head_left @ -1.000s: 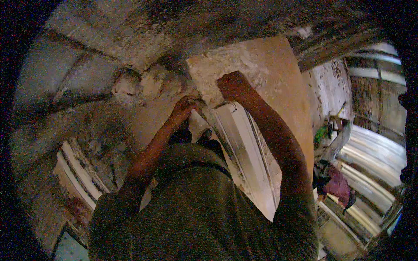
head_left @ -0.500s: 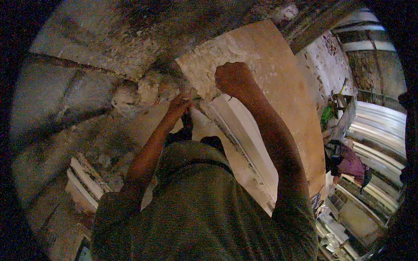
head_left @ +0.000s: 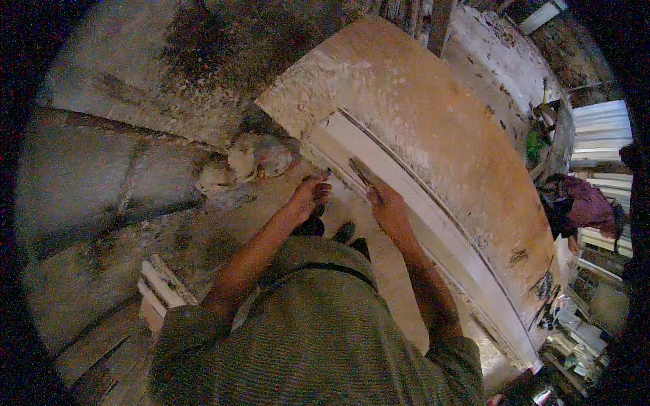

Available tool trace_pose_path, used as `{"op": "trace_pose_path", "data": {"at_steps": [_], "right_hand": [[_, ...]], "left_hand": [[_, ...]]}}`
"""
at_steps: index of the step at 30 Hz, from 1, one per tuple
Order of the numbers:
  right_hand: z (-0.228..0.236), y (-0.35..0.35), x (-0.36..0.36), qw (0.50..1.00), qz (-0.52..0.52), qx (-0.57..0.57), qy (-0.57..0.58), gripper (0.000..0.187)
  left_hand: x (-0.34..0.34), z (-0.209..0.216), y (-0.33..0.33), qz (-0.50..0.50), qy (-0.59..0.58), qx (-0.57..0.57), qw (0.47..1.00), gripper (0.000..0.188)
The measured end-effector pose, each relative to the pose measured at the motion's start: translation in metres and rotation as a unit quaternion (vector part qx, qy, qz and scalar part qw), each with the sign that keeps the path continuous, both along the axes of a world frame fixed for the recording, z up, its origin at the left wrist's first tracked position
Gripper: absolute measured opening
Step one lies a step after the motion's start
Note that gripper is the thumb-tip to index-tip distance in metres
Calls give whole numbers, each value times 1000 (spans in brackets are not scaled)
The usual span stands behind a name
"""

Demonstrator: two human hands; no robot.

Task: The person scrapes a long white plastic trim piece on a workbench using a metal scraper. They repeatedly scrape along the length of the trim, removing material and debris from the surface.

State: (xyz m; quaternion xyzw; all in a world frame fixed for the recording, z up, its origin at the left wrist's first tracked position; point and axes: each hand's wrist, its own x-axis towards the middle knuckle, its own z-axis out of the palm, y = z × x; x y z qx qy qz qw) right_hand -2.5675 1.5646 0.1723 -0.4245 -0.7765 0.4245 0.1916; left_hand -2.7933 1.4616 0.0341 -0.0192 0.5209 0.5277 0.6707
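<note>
A long, pale strip of moulding [head_left: 420, 203] lies aslant on a worn, tan board [head_left: 433, 115], with dark lines along its edges. Over its near side, my right hand [head_left: 389, 206] is closed around a narrow, flat-bladed scraper [head_left: 360, 172], blade pointing away from me to the left. My left hand [head_left: 311, 196] is beside the board's near edge, close to the left end of the moulding. Its fingers are bent together, and whatever they may hold is too small and dim to name.
Whitish lumps [head_left: 250, 159] sit left of the board's corner. Pale slabs [head_left: 162, 287] are stacked at the lower left. On the right, a person in a maroon top [head_left: 589, 203] bends over near a green object [head_left: 535, 145]. Clutter [head_left: 575, 345] lies at the lower right.
My right hand has come back toward me from the board's far left part, and the scraper now shows. My left hand sits slightly lower and further right. The whole view has shifted.
</note>
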Motion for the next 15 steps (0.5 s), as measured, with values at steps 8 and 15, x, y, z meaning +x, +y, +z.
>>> {"op": "trace_pose_path", "data": {"at_steps": [8,15], "right_hand": [[-45,-36,95,980,-85,-134,-121,29],[-95,-25,-21,972,-186,-112,-89,35]], "left_hand": [[39,-33,9,57,-164,11,985,26],[15,-64,43,160,-158,2,974,37]]}}
